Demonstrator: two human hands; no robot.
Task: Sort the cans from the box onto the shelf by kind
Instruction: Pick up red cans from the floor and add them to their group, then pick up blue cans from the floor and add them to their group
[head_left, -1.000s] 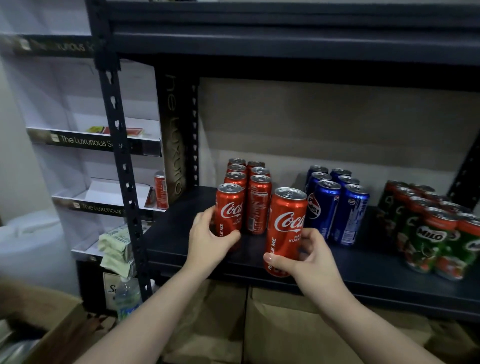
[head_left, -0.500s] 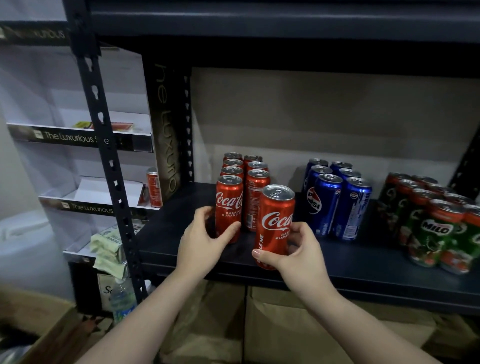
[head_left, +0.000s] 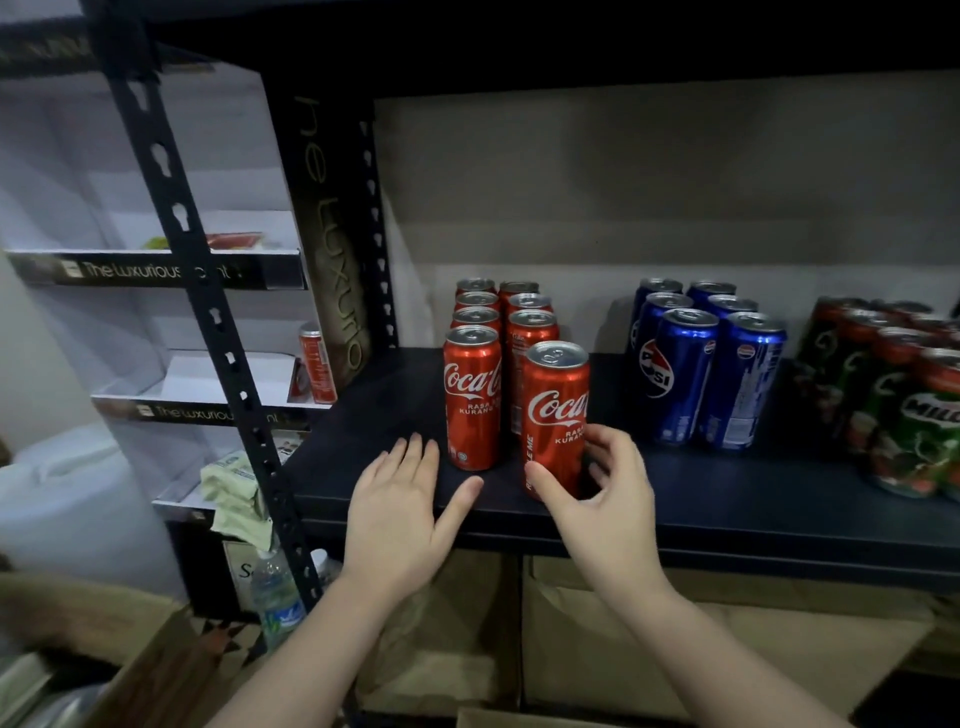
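Observation:
Red Coca-Cola cans stand in two rows on the dark shelf (head_left: 779, 499). The front-right Coca-Cola can (head_left: 556, 410) stands upright on the shelf, slightly ahead of its row, with my right hand (head_left: 602, 499) wrapped around its lower part, thumb on the left and fingers on the right. The front-left Coca-Cola can (head_left: 471, 395) stands free. My left hand (head_left: 400, 509) hovers open just below and left of it, fingers spread, touching nothing. Blue Pepsi cans (head_left: 691, 364) stand to the right, and green Milo cans (head_left: 904, 410) at the far right.
A black perforated upright (head_left: 208, 332) frames the shelf's left side. Behind it is a white display stand with one red can (head_left: 314, 364). Cardboard boxes (head_left: 597, 654) sit under the shelf, an open box (head_left: 78, 670) at the bottom left, and a water bottle (head_left: 275, 597) by the post.
My left hand has let go of the front-left Coca-Cola can and drawn back, open. My right hand has set the other can down on the shelf beside it.

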